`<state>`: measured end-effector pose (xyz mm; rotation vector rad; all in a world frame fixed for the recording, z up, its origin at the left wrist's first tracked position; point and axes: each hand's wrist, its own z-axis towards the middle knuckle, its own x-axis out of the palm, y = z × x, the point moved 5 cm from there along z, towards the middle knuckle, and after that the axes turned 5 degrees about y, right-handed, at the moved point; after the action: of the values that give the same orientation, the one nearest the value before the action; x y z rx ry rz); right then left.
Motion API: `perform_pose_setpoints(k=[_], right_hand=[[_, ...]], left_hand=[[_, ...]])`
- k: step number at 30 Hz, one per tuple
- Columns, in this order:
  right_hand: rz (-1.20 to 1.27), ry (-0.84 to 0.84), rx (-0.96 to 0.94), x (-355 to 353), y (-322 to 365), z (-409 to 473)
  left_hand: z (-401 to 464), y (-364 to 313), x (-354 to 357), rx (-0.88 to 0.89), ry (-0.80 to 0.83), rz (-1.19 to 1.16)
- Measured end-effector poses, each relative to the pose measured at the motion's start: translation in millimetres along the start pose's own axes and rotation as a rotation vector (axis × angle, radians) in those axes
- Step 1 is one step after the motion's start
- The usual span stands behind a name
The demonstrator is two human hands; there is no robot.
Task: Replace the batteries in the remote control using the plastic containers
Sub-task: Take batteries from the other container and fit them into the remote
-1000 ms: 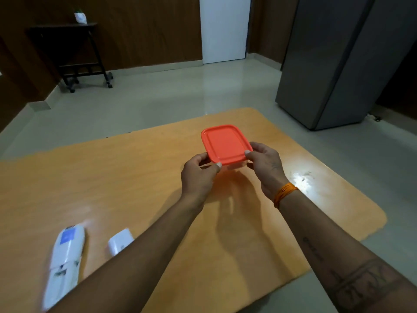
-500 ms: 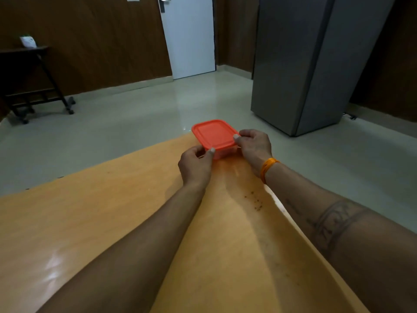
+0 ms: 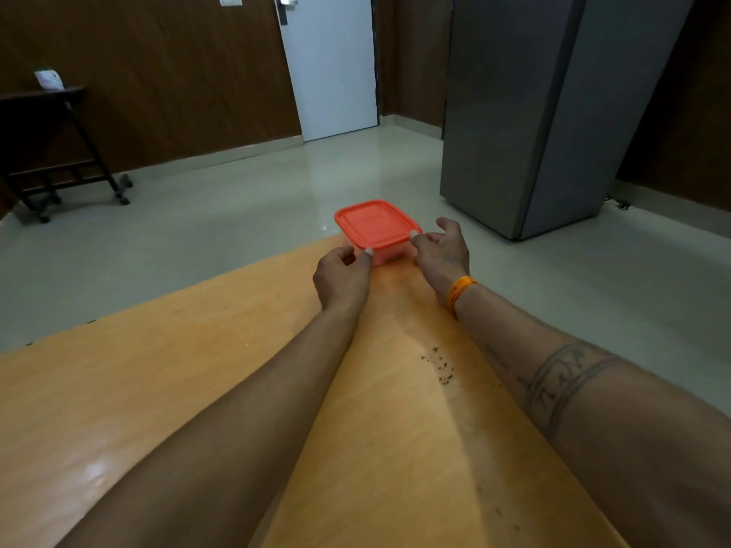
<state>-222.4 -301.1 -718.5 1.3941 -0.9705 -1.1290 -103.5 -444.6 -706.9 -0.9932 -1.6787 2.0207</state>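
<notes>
While lidded, container (image 3: 377,231) gripped by left hand (image 3: 342,276), right hand (image 3: 443,253).

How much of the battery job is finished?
Nothing here shows finished work. Both hands, left and right, hold the container at the table's far corner, its orange lid still on. Neither remote nor batteries are in view, so opening it and swapping batteries seem left.
</notes>
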Motion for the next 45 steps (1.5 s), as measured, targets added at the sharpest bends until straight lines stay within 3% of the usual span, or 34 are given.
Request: perform_pose_setpoints(k=[5, 7, 16, 26, 34, 45], right_hand=[[-0.009, -0.172, 0.096, -13.5, 6.2, -38.8], [0.033, -0.164, 0.082, -15.4, 18.1, -63.5], [0.199, 0.095, 0.008, 5.0, 67.2, -242.8], [0.274, 0.252, 0.015, 41.7, 89.2, -415.3], [0.306, 0.494, -0.037, 117.0, 110.7, -531.0], [0.242, 0.745, -0.100, 255.7, 119.7, -628.6]], left_hand=[[-34.4, -7.9, -25.3, 0.046, 0.049, -0.011], [-53.4, -15.9, -41.1, 0.069, 0.060, -0.045], [-190.4, -40.8, -134.1, 0.066, 0.046, -0.283], [-321.5, -40.3, -267.4, 0.057, -0.103, -0.314], [-402.4, -19.6, -390.2, 0.057, -0.239, -0.324], [-451.8, 41.1, -567.4, -0.045, -0.531, -0.277]])
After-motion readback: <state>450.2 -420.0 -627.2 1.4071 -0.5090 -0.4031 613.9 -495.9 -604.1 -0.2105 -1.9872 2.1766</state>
